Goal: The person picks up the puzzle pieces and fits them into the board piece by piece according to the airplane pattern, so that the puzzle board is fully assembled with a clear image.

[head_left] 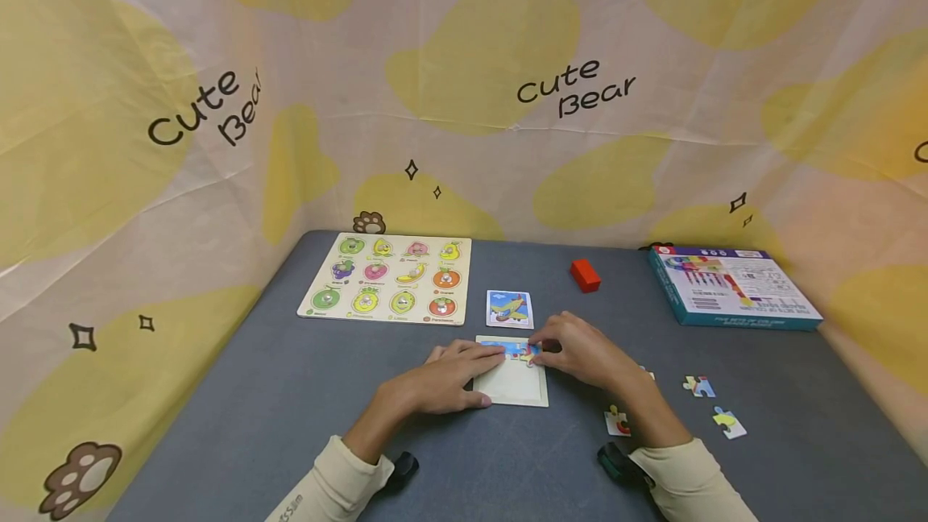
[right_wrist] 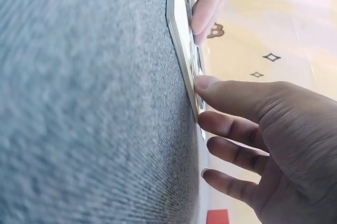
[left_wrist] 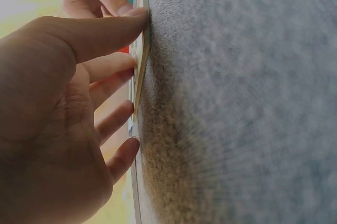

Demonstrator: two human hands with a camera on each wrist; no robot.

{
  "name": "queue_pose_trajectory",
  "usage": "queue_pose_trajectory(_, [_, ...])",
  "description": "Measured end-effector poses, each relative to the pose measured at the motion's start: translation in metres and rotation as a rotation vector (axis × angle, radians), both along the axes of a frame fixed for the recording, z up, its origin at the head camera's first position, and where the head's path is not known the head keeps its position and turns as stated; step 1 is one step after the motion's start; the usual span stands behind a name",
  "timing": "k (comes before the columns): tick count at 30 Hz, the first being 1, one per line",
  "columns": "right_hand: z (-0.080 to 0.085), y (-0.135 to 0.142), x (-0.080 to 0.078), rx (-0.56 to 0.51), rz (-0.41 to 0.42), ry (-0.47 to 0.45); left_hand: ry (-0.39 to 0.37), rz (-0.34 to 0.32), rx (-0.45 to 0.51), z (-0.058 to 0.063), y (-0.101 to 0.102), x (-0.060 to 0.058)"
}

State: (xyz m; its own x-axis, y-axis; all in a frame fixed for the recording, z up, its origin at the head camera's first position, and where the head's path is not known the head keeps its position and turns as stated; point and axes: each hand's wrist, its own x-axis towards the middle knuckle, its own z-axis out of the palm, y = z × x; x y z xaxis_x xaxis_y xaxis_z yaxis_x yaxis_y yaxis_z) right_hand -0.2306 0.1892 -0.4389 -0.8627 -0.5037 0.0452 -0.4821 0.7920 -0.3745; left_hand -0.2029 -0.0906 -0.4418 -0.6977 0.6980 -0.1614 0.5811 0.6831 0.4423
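Observation:
A cream puzzle tray (head_left: 510,384) lies on the table, its far part filled with joined jigsaw pieces (head_left: 495,345) in blue. My left hand (head_left: 451,377) rests over the tray's left side, fingers nearly straight on the pieces and thumb at the near left edge. At the far right corner, my right hand (head_left: 577,349) pinches a puzzle piece (head_left: 530,358) between thumb and bent forefinger; the fingers partly hide it. In the right wrist view the thumb (right_wrist: 206,83) touches the tray's edge. Just beyond the tray is a picture card (head_left: 510,310) with a yellow airplane.
Loose puzzle pieces (head_left: 699,386) lie to the right, one partly hidden by my right forearm. A fruit board (head_left: 391,279) lies at the back left. A red block (head_left: 585,275) and a flat teal-sided box (head_left: 735,287) sit at the back right. Patterned cloth (head_left: 464,103) walls the table.

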Motion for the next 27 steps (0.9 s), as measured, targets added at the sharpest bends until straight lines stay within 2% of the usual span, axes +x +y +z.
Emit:
queue_pose_trajectory(7, [-0.0006,-0.0029,0.0004,-0.009,0.022,-0.017,0.001,-0.001,-0.001,-0.0003,-0.0003,-0.0001])
queue_pose_trajectory(27, [0.0010,-0.0086,0.0028,0.025,0.009,-0.044,0.002,0.007,0.005,-0.0010,-0.0004,0.0002])
